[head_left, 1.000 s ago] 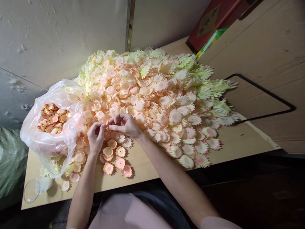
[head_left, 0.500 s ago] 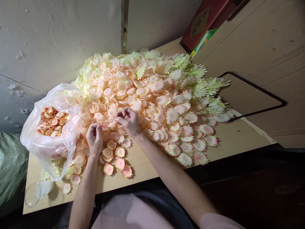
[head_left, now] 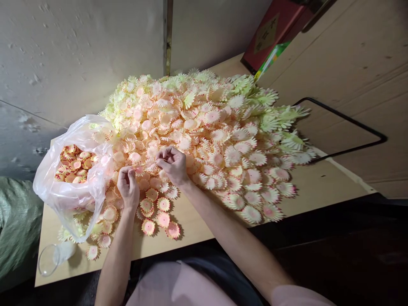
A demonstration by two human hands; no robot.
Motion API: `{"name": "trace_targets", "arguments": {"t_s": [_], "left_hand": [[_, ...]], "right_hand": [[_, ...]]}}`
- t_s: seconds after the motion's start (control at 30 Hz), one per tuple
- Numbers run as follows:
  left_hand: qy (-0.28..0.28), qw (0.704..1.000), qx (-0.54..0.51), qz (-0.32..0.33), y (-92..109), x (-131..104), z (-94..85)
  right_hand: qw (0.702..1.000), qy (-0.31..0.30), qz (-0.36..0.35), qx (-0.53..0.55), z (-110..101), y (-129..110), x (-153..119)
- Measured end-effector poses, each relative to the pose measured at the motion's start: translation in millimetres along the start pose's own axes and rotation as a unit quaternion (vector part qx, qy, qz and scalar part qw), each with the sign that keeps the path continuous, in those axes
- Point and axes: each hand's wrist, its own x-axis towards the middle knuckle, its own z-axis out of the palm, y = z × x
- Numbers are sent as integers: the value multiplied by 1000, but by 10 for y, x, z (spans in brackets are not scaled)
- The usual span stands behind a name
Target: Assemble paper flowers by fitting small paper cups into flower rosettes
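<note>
Near left, clear cup on the wooden table, plastic bag just past it with red-edged flower pieces inside. Small flower cluster lies between the forearms. Left hand curled, fingertips narrow; right hand bent in a narrow pinch, apart from left. Can't tell what either holds. Big flower heap under and beyond them, red box far right

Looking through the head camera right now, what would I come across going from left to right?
Green sack, clear cup, left hand, right hand, red box.
</note>
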Motion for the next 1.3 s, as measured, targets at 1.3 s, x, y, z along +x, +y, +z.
{"name": "trace_targets", "arguments": {"t_s": [1.3], "left_hand": [[-90, 977, 133, 138, 93, 9, -15]], "right_hand": [[980, -166, 30, -102, -82, -34, -50]]}}
